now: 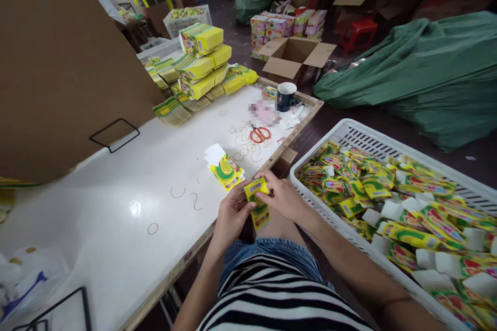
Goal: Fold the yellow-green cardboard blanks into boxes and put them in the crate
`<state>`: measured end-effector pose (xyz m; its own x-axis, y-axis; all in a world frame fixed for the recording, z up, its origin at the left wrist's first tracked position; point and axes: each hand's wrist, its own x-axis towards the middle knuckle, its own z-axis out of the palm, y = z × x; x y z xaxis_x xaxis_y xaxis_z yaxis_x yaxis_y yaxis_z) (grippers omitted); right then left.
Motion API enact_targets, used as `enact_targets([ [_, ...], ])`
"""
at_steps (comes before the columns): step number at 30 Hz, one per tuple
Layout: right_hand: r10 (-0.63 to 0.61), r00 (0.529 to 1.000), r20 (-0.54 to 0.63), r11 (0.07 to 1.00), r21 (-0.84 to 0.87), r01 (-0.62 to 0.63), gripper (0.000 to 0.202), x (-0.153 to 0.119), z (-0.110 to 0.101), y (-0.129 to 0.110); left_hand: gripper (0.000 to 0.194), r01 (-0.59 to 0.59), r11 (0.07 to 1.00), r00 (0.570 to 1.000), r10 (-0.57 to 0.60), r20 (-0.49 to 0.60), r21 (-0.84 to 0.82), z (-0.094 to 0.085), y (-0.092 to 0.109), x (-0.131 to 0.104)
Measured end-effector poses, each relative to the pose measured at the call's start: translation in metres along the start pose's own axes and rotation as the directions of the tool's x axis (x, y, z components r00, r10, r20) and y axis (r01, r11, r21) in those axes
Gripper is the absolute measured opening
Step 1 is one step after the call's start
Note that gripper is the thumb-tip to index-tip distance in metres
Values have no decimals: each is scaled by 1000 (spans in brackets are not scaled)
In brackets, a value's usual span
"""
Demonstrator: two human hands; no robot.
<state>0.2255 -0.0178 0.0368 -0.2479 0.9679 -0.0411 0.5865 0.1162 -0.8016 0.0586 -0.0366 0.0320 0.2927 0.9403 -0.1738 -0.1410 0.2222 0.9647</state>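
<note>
1. White and glossy, the tabletop [116, 191] has a worn wooden edging strip [285, 142] along its near side, with a dark floor beyond it.
2. The small carton [257, 201] is held just past that edge, above the person's lap. It is narrow and yellow, with a green patch in the middle, a black-and-white barcode on a pale panel near its upper end, and a round red-and-yellow print toward the lower end. It tilts slightly; the finer lettering is too small to read.
3. The left hand [235, 212] pinches the carton's left side between thumb and fingers. The right hand [283, 196] grips it from the other side, thumb laid across the printed face, fingers bent around the upper corner.
4. Just beside the hands, on the tabletop, lie flat carton blanks [227, 168], yellow and green with white flaps at one end.
5. Farther along are scattered rubber bands [243, 139], orange-handled scissors [260, 135] and a dark mug [286, 98] with a white interior. Bundles of yellow blanks [204, 39] are stacked at the far side.
6. To the right, a white plastic basket [347, 124] holds many cartons of similar yellow and green, several showing white ends.
7. Beyond sit an open cardboard box [285, 68], a green sack [446, 77] and a red stool [359, 31].
</note>
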Motion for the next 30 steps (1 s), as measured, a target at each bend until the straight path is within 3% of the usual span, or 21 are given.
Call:
enact_targets([
  [5, -39, 998, -50, 997, -62, 35, 38, 0, -1, 4, 53, 1, 1000, 1000, -1, -19, 16, -1, 3, 1],
  [9, -115, 989, -94, 971, 198, 131, 27, -2, -3, 16, 48, 13, 1000, 1000, -12, -25, 28, -5, 8, 1],
  [13, -59, 980, -189, 852, 502, 148, 26, -4, 5, 27, 46, -4, 1000, 1000, 4, -12, 5, 2, 0, 5],
  [17, -7, 972, -233, 778, 609, 152, 23, -5, 6, 29, 44, -82, 996, 995, 80, -53, -31, 13, -10, 10],
  [23, -42, 995, -88, 760, 644, 89, 30, -7, -10, 33, 52, -17, 995, 993, 29, 119, -96, 10, -2, 11],
  [28, 5, 987, -159, 883, 464, 70, 22, -10, -4, 28, 49, -48, 997, 998, 50, 32, -61, 13, -8, 12],
  [30, 17, 984, -178, 887, 457, 68, 22, -9, -3, 29, 48, -57, 997, 998, 58, 1, -58, 14, -10, 12],
])
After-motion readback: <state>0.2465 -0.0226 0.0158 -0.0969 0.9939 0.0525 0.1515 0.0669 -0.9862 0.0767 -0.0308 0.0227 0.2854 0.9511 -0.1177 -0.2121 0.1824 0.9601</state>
